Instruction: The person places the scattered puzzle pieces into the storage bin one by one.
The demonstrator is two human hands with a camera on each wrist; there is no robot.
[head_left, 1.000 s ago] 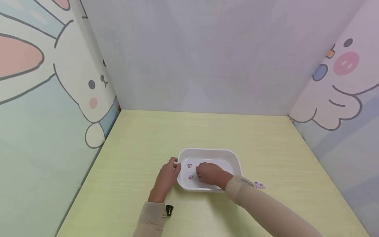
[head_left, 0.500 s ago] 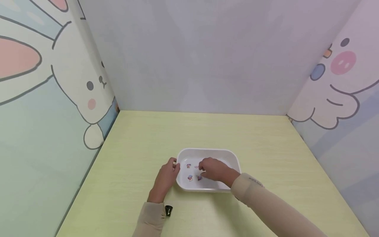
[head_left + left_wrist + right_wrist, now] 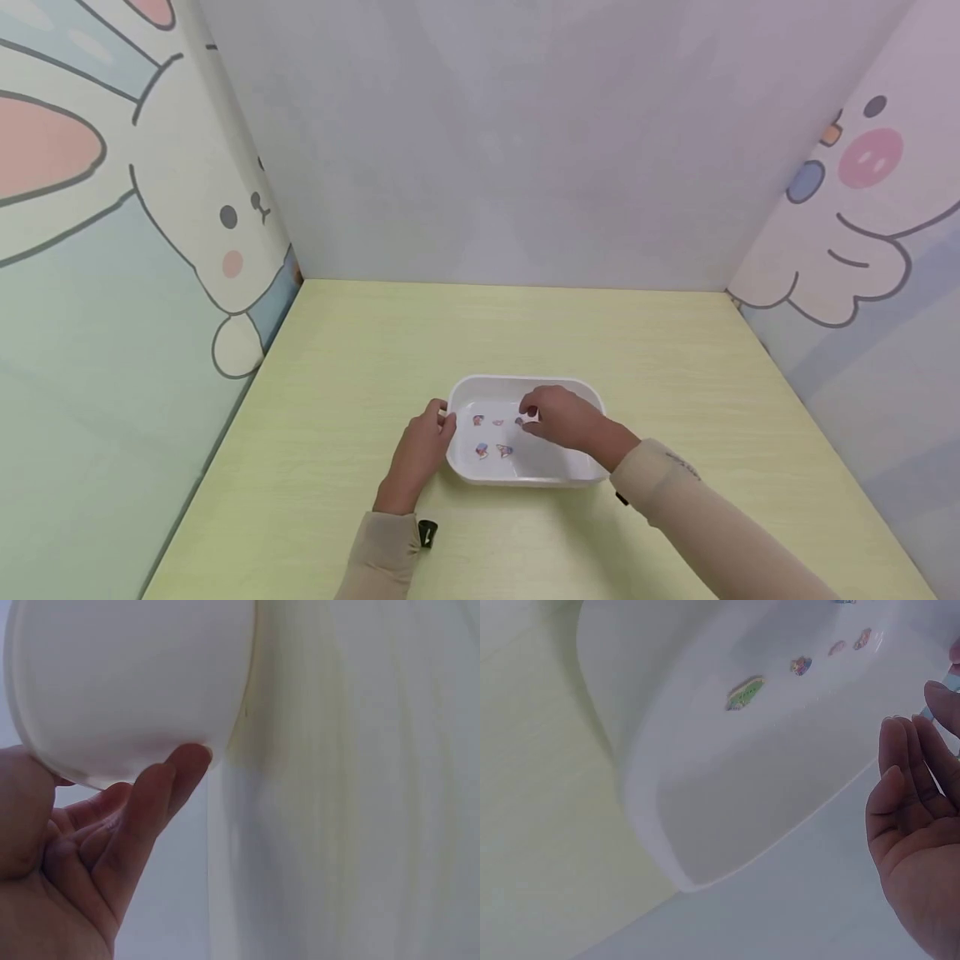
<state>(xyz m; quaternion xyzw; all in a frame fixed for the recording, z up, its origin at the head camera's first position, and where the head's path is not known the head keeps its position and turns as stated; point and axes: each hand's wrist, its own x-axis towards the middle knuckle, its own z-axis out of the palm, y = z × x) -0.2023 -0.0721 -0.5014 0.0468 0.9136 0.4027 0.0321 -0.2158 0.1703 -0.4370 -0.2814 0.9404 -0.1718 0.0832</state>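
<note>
A white tray (image 3: 517, 481) sits on the table. My left hand (image 3: 418, 454) grips the tray's left end, its fingers against the outer wall (image 3: 127, 682) in the left wrist view. Several small colourful cutouts, perhaps stickers, lie in two rows on the tray floor, among them one cutout (image 3: 505, 451) in the front row. My right hand (image 3: 568, 419) hovers inside the tray, thumb and finger apart. Just left of its fingertips lies a small dark cutout (image 3: 519, 422). A green cutout (image 3: 745, 693) shows in the right wrist view.
The pale yellow tabletop (image 3: 360, 350) surrounds the tray. A grey wall (image 3: 487, 167) rises behind it, with cartoon-printed panels to the left and right. Near my left sleeve is a small black object (image 3: 427, 533).
My right hand has moved right across the tray, from the front row to the back row, its fingers parting. More cutouts are visible now. The left hand stays on the tray.
</note>
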